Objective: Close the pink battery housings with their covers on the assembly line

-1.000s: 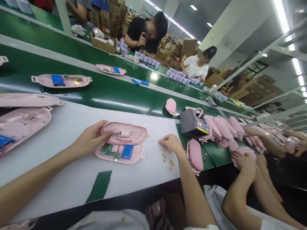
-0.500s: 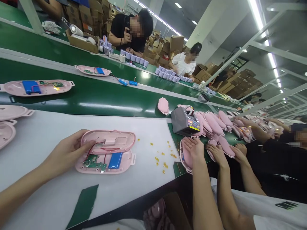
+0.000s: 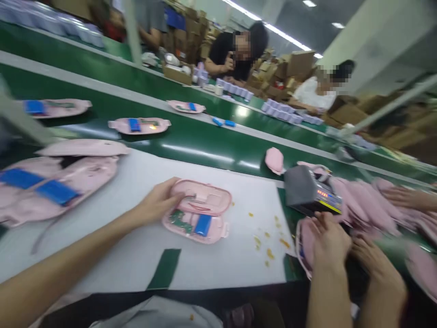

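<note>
My left hand point(image 3: 162, 202) grips the left end of an open pink plastic casing point(image 3: 218, 233) on the white sheet, its thumb over the upper half near thin red wires. The lower half holds a green circuit board point(image 3: 180, 221) and a blue battery point(image 3: 203, 225). My right hand point(image 3: 329, 234) is at the front of a grey tape dispenser point(image 3: 302, 189) with a lit display. Its fingers are pinched together; what they hold is too blurred to make out. Below that hand lies another pink casing point(image 3: 305, 241), partly covered.
Yellow tape bits point(image 3: 269, 253) lie on the white sheet point(image 3: 235, 269). Pink casings with blue batteries point(image 3: 58, 191) are stacked at left. More casings stand on the green conveyor belt point(image 3: 205, 150). A co-worker's hand point(image 3: 370, 257) is close beside my right hand.
The view has swung left, bringing the stacked casings into sight. My right hand has gone from spread fingers to a pinch at the dispenser. My left hand keeps its hold.
</note>
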Available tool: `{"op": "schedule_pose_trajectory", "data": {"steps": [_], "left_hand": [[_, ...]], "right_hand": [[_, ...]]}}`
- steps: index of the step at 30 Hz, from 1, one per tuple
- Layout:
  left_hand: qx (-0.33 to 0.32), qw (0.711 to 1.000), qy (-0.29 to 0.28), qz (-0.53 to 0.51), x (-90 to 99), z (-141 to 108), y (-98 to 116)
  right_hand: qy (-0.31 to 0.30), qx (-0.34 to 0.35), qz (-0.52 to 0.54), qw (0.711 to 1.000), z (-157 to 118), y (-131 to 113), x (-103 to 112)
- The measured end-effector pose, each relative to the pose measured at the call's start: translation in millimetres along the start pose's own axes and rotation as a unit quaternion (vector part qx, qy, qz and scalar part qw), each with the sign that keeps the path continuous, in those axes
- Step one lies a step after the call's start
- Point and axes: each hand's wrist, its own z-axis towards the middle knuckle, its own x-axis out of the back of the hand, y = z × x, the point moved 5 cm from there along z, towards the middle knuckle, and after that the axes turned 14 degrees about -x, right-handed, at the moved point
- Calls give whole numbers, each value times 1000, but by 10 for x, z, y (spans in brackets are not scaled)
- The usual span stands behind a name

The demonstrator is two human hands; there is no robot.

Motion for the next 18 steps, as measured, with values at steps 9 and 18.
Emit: {"op": "schedule_pose_trajectory", "data": {"steps": [9,18], "left_hand": [[-40,998,20,-53,11,-51,-63],[-84,994,-20,-64,-171,14,40]], "right_hand": [[-448,314,-395,738,-1823,303,-2167],[-348,608,-408,586,-2034,-127,-1889]]}}
